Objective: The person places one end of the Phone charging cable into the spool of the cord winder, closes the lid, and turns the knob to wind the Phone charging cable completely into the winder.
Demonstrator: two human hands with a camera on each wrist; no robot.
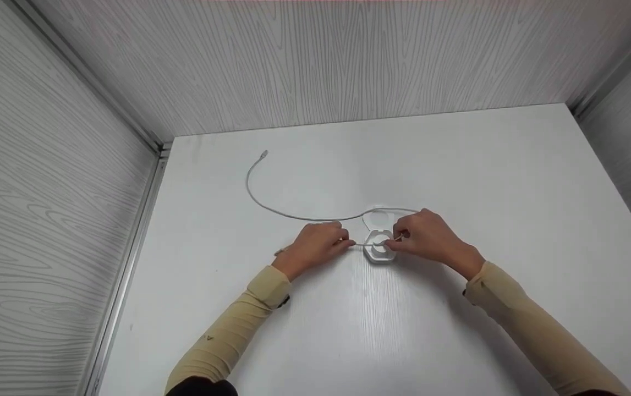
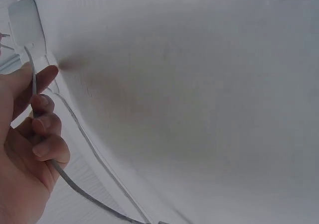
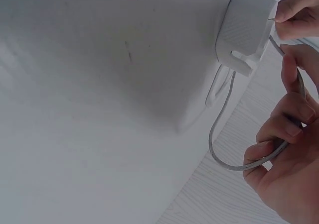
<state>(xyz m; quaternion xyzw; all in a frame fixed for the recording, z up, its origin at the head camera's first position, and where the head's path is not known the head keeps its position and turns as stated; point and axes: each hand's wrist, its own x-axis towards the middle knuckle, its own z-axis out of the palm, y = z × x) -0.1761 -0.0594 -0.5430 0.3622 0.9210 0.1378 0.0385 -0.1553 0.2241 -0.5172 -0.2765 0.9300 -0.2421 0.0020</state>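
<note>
A small white hexagonal case (image 1: 371, 256) with a round centre lies on the table, its clear lid (image 1: 378, 221) swung away behind it. A thin grey cable (image 1: 304, 219) runs across the case between the hands. My left hand (image 1: 318, 242), left of the case, pinches the cable near its edge, and its other fingers curl round the cable (image 2: 75, 185). My right hand (image 1: 428, 236) is at the case's right side, thumb and forefinger on the cable over the centre. In the right wrist view, the cable (image 3: 213, 147) loops out from the right hand's curled fingers and back behind the case (image 3: 244, 27).
The rest of the cable curves over the white table (image 1: 513, 165) to the far left, ending in a connector plug (image 1: 263, 154). Grey wood-grain panels (image 1: 321, 60) stand at the back and both sides.
</note>
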